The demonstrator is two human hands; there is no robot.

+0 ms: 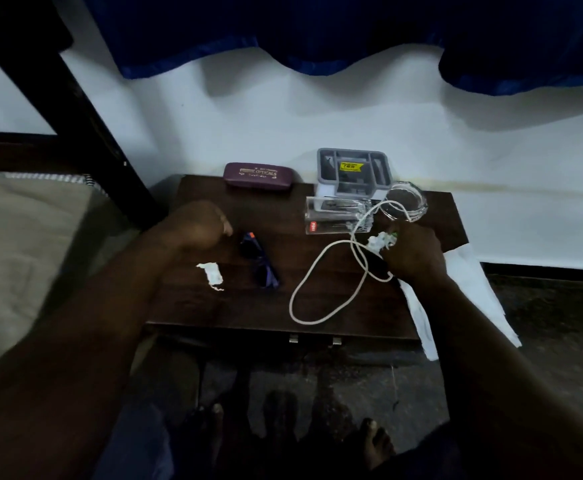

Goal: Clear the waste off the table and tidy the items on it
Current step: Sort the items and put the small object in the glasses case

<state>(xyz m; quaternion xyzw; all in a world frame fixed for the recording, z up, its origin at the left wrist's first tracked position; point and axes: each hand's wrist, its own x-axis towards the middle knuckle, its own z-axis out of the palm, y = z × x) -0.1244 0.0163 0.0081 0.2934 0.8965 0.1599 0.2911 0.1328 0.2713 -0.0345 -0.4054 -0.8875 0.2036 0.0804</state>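
Small dark wooden table (318, 306) against a white wall, bed on its left. Light is dim.

Right hand (413, 256): on the right side of the table, fingers curled, gripping a crumpled white-and-green wad of waste (382, 240) at the fingertips. The wad is just near of the glass bowl (404, 202). Something dark lies under the hand; I cannot tell what it is.

Left hand (196, 226): hangs above the left part of the table, blurred, fingers curled under. Whether it holds anything, I cannot tell.

Other waste: a torn white paper scrap (212, 276) lies flat on the left part of the table, near of the left hand, just left of the blue sunglasses (261, 263).

Items:
- Maroon spectacle case (259, 176) at the far edge, left of centre.
- Grey compartment tray (354, 154) at the far edge, right of the case.
- Clear plastic box (333, 218), just near of the tray and left of the bowl.
- White cable (312, 271) in loose loops from the bowl to the near centre, passing by the right hand.
- White sheet (463, 292) hanging off the right edge.
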